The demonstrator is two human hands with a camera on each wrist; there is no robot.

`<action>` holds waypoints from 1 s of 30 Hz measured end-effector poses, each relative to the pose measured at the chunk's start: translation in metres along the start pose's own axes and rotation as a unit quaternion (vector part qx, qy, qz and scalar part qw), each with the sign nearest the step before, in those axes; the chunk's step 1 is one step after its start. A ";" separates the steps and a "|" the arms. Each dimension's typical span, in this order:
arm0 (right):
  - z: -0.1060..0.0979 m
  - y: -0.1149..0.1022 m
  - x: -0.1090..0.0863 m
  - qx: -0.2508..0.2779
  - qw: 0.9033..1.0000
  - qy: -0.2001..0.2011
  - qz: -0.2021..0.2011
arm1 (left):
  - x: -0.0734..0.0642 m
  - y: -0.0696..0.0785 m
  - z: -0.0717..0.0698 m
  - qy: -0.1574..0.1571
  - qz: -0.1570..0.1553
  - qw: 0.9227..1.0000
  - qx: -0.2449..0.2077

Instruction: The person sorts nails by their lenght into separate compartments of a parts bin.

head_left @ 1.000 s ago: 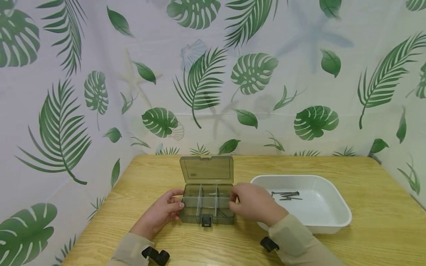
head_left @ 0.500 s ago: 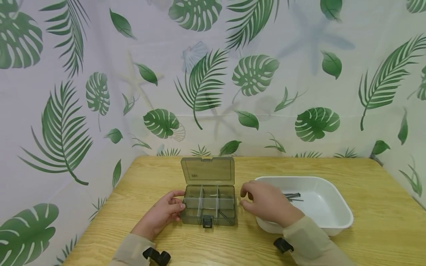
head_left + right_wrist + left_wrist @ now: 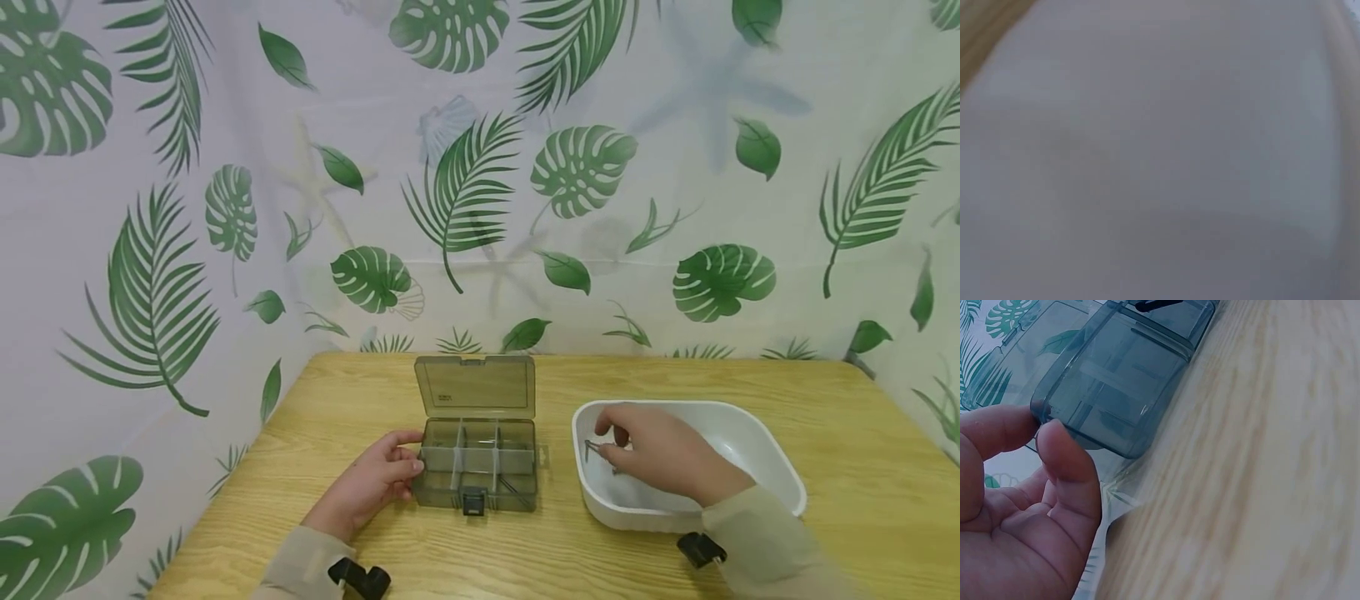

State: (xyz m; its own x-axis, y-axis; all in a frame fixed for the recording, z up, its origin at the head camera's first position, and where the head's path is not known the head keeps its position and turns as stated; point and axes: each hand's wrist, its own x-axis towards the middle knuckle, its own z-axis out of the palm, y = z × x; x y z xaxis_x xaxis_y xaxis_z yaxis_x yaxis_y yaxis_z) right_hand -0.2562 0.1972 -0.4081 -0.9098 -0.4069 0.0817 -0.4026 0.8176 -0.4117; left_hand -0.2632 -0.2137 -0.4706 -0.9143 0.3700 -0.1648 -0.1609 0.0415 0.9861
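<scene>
A translucent grey compartment box [image 3: 476, 462] stands on the table with its lid [image 3: 480, 387] raised. Thin dark screws [image 3: 514, 492] lie in its front right compartment. My left hand [image 3: 375, 479] grips the box's left side; in the left wrist view, thumb and forefinger meet at a corner of the box [image 3: 1116, 381]. Inside the white tray [image 3: 780, 492], my right hand [image 3: 660, 446] is bent down at the left end, thumb and forefinger apart. A few dark screws [image 3: 589, 450] show by its thumb; the others are hidden behind the hand. The right wrist view is a blur of pale tray wall [image 3: 1179, 156].
The wooden table [image 3: 480, 558] carries both containers, the tray to the right of the box with a narrow strip of wood between. A leaf-patterned cloth [image 3: 480, 167] hangs behind the table and along its sides.
My right hand has left the box's right side and moved right, into the tray over the screws. The left hand keeps its grip on the box. The head view has shifted slightly.
</scene>
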 end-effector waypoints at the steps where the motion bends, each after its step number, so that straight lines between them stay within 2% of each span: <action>1: -0.002 0.005 -0.002 0.001 1.000 -0.005 0.006 | 0.000 0.000 0.000 0.000 0.000 1.000 0.000; 6: -0.008 0.030 -0.009 -0.001 1.000 -0.019 0.019 | 0.001 0.000 -0.001 0.001 0.002 1.000 0.001; 13: -0.012 0.061 -0.018 -0.046 0.999 -0.025 0.013 | 0.002 -0.001 0.000 0.000 0.007 1.000 0.002; 22: -0.017 0.081 -0.024 -0.075 0.996 -0.054 0.017 | 0.001 -0.001 0.001 0.000 0.011 1.000 0.003; 30: -0.017 0.093 -0.025 -0.074 0.993 -0.085 0.028 | 0.002 -0.002 0.001 -0.002 0.013 1.000 0.002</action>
State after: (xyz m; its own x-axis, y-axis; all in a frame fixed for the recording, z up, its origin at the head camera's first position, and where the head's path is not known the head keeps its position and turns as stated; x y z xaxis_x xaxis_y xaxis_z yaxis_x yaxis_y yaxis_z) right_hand -0.2730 0.2904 -0.4335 -0.9064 -0.4113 -0.0966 -0.3736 0.8870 -0.2714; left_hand -0.2644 -0.2122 -0.4731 -0.9170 0.3740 -0.1388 -0.1357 0.0348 0.9901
